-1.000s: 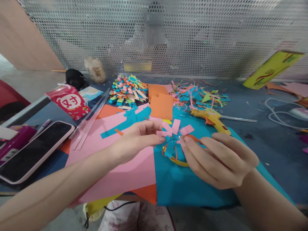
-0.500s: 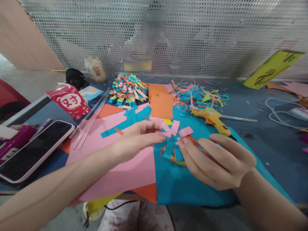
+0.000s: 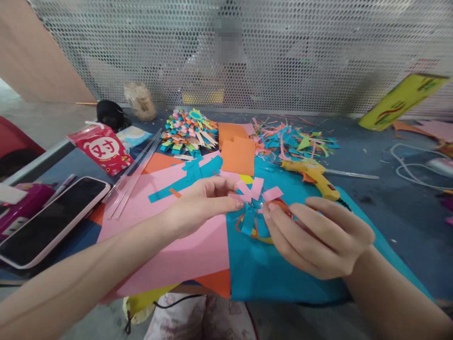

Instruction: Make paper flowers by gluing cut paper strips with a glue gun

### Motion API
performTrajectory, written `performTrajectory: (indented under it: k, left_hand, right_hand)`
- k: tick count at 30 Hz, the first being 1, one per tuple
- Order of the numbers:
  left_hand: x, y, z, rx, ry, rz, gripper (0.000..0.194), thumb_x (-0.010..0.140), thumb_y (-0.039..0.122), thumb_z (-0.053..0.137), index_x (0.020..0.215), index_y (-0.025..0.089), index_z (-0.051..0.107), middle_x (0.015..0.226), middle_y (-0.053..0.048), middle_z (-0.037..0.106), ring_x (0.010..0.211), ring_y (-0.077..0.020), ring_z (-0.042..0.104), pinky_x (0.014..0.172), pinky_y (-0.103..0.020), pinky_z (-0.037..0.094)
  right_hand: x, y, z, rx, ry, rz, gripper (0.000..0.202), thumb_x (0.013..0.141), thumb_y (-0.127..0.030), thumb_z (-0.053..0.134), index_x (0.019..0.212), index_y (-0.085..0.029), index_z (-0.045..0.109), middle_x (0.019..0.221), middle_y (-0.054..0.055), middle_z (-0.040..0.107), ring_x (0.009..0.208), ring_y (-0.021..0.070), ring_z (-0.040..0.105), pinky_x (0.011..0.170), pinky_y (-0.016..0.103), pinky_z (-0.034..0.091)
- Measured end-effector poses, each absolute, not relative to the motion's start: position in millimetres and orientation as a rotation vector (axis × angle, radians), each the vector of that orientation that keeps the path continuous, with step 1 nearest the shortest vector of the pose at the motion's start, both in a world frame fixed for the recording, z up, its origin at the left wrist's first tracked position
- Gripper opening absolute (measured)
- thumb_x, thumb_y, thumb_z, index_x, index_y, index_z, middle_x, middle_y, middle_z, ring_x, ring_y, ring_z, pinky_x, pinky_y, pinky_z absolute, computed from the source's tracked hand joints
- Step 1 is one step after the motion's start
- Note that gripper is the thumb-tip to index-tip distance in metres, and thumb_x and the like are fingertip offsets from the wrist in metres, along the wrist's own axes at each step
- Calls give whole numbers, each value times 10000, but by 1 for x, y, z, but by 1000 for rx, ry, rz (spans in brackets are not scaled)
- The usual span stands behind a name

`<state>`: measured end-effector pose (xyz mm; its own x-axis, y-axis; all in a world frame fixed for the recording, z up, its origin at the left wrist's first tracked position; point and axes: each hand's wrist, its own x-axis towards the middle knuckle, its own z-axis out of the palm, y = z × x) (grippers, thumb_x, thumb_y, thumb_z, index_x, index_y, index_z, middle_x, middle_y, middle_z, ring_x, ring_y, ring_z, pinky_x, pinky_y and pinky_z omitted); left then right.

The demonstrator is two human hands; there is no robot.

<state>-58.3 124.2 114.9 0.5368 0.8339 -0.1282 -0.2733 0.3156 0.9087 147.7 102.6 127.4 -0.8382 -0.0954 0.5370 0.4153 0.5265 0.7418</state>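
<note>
Both hands meet over a blue paper sheet [image 3: 300,283], around a small flower-like piece of pink and blue paper strips [image 3: 257,189]. My left hand [image 3: 198,203] closes thumb and fingers on the left side of this paper flower. On its other side, my right hand [image 3: 314,236] pinches with thumb and index fingertips at the flower's edge, the other fingers curled. Orange and yellow curved loops [image 3: 264,240] lie beneath the flower, partly hidden; their kind is unclear. Under my left forearm is a pink paper sheet [image 3: 198,255].
A yellow glue gun [image 3: 314,177] lies to the right, near a heap of paper scraps [image 3: 293,141]. Folded paper pieces [image 3: 189,132] and orange squares [image 3: 238,158] are behind. Left are clear glue sticks [image 3: 136,177], a phone [image 3: 53,222] and a red packet [image 3: 102,148]. A perforated metal screen [image 3: 283,56] stands behind.
Very little differs. My right hand has shifted slightly left, and the paper flower has moved with it by a small amount. My left hand stays in place.
</note>
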Motion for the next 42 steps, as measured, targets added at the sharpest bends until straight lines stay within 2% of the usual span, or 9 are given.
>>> performTrajectory:
  k: [8, 17, 25, 31, 37, 40, 42]
  left_hand:
    - [-57, 123, 120, 967, 758, 788, 144, 652, 162, 722, 762, 131, 635, 704, 10, 635, 633, -76, 562, 587, -194, 415]
    - [-56, 124, 115, 1003, 720, 812, 182, 608, 84, 715, 771, 127, 646, 717, 7, 657, 631, -78, 584, 586, -195, 437]
    - [-55, 123, 115, 1049, 744, 797, 181, 615, 97, 712, 767, 129, 621, 747, -4, 652, 660, -106, 594, 626, -239, 463]
    - [-55, 122, 115, 1058, 766, 801, 184, 604, 102, 708, 758, 130, 610, 727, 5, 633, 645, -96, 572, 612, -227, 444]
    - [-58, 126, 118, 978, 835, 790, 149, 676, 174, 669, 821, 147, 647, 795, -5, 633, 682, -101, 588, 613, -226, 447]
    - [-59, 132, 121, 905, 935, 936, 177, 686, 172, 656, 859, 144, 630, 794, -24, 655, 686, -131, 626, 614, -254, 468]
    - [-62, 139, 123, 871, 973, 1122, 189, 685, 155, 670, 863, 148, 608, 739, -14, 659, 660, -133, 635, 606, -258, 476]
  right_hand:
    - [148, 103, 128, -231, -2230, -1309, 211, 778, -134, 667, 625, -280, 665, 712, -73, 685, 665, 109, 550, 484, 262, 455]
    - [147, 104, 131, -182, -2251, -1318, 302, 807, -91, 601, 602, -301, 671, 671, -89, 696, 595, 89, 574, 421, 237, 465]
    - [149, 102, 130, -187, -2264, -1320, 270, 816, -111, 608, 632, -294, 681, 704, -84, 702, 632, 92, 570, 458, 245, 481]
    - [149, 101, 129, -209, -2282, -1280, 190, 797, -136, 640, 674, -273, 690, 748, -66, 697, 694, 108, 560, 487, 261, 466]
    - [146, 105, 129, -220, -2255, -1290, 198, 787, -116, 620, 654, -254, 672, 725, -48, 692, 661, 126, 548, 470, 272, 434]
    - [147, 110, 125, -304, -2225, -1185, 162, 814, -118, 591, 712, -230, 650, 763, -19, 698, 665, 145, 570, 509, 281, 471]
    - [148, 115, 120, -443, -2210, -986, 130, 834, -101, 561, 796, -209, 621, 792, 18, 696, 699, 160, 597, 573, 288, 510]
